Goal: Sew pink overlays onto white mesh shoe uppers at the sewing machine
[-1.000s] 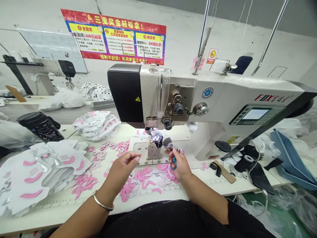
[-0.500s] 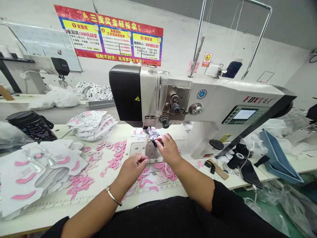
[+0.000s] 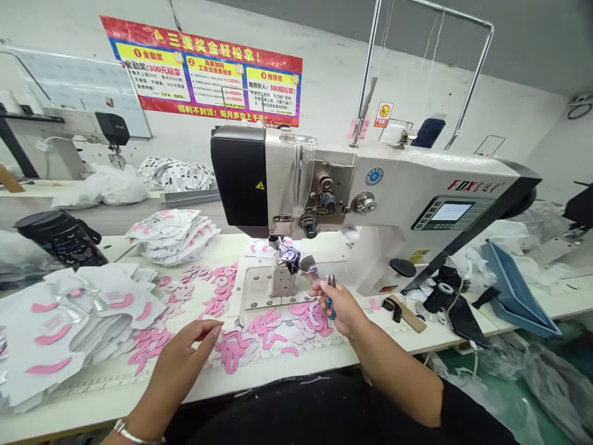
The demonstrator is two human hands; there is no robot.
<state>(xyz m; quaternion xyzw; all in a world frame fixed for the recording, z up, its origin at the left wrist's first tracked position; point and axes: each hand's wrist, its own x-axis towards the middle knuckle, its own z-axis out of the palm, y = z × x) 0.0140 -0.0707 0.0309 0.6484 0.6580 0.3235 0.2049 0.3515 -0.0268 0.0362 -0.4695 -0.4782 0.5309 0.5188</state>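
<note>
My right hand [image 3: 337,304] is closed round small blue-handled thread snips [image 3: 330,293], blades pointing up, just right of the sewing machine's post and presser foot [image 3: 286,267]. A small silver piece [image 3: 309,267] sits beside the foot, above my fingers. My left hand [image 3: 185,357] hovers low over the table's front, fingers loosely spread and holding nothing, near loose pink crescent cut-outs [image 3: 231,352]. The white FOX sewing machine [image 3: 370,198] fills the middle.
Stacks of white shoe panels with pink trim lie at the left [image 3: 69,321] and further back [image 3: 173,235]. A dark bottle [image 3: 60,238] lies at far left. Black parts [image 3: 451,303] and a blue tray [image 3: 514,287] sit at the right. Another machine [image 3: 78,130] stands behind.
My right hand drew back from the presser foot towards me, snips still in it. My left hand left the post base and moved down and left over the pink pieces, opening.
</note>
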